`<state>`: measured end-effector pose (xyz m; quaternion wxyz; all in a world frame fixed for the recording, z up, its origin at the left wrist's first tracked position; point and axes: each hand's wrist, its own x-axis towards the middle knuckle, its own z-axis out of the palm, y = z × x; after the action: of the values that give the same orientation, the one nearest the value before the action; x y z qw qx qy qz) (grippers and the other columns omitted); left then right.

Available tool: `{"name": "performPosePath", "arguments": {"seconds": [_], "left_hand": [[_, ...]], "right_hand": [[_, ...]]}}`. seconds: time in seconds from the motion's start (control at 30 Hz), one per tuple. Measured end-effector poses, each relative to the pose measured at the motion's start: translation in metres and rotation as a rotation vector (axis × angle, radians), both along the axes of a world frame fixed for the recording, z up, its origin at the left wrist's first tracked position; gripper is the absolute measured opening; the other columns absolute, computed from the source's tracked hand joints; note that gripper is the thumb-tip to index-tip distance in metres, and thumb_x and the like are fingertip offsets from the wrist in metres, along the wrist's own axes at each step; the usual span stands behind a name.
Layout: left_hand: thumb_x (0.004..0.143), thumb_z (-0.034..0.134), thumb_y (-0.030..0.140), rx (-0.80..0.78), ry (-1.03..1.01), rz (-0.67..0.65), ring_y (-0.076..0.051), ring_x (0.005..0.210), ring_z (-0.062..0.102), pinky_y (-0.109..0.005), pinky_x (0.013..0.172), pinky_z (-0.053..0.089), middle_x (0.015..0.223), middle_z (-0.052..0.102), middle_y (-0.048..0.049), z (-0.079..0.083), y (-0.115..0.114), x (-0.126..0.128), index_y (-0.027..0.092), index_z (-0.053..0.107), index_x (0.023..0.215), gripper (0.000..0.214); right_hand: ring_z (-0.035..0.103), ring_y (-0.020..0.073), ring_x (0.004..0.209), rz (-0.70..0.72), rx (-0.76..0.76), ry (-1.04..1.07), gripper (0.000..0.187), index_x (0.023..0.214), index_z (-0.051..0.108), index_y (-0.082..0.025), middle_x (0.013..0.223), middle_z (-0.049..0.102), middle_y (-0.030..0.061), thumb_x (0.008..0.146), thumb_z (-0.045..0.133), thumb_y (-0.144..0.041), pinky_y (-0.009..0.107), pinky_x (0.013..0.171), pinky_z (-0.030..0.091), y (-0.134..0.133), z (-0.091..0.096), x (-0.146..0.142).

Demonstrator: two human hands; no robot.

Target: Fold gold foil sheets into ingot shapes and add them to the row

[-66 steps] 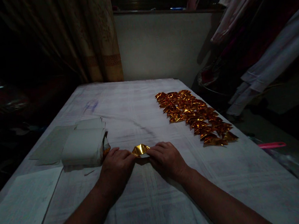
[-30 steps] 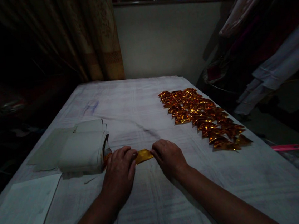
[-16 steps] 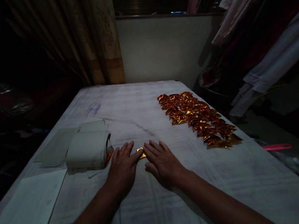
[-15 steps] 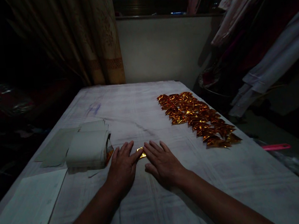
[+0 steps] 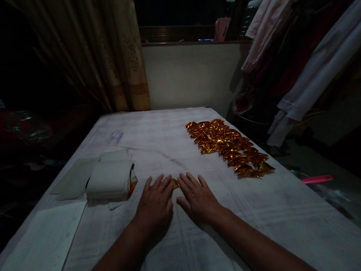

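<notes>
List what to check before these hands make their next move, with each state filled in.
1. Left hand at the left side of the gold foil piece: ok.
2. Right hand at its right side: ok.
3. Whole outline of that piece visible: not ok, only a small part shows between the hands.
4. Folded foil pieces apart from both hands: ok.
5. Paper stack neatly squared: not ok, sheets jut out.

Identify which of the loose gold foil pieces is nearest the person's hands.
The single gold piece showing between the left hand and right hand; the other loose pieces sit grouped farther off, near the right edge of the table.
</notes>
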<state>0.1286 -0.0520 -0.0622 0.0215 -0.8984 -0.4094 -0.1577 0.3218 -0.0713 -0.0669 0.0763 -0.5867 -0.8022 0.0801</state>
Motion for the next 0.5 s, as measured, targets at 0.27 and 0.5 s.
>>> {"name": "performPosePath", "arguments": {"seconds": [0.27,0.5], "left_hand": [[0.106,0.034,0.044,-0.083,0.029,-0.088,-0.022,0.146,0.041,-0.051,0.124,0.017,0.154,0.05,-0.008,-0.013,-0.016,0.012,0.021,0.044,0.151,0.052],[0.104,0.036,0.04,-0.078,0.104,0.008,-0.026,0.144,0.043,-0.054,0.123,0.013,0.154,0.05,-0.0082,-0.006,-0.016,-0.017,0.021,0.045,0.151,0.051]], "right_hand": [[0.025,0.032,0.152,0.005,0.017,0.002,0.059,0.155,0.039,-0.019,0.163,0.032,0.0095,0.104,0.041,-0.046,0.06,0.122,0.02,-0.029,-0.002,0.016],[0.023,0.0329,0.153,-0.023,-0.027,0.032,0.061,0.156,0.038,-0.018,0.163,0.031,0.0086,0.104,0.04,-0.049,0.061,0.122,0.017,-0.029,0.0,0.014]]}}
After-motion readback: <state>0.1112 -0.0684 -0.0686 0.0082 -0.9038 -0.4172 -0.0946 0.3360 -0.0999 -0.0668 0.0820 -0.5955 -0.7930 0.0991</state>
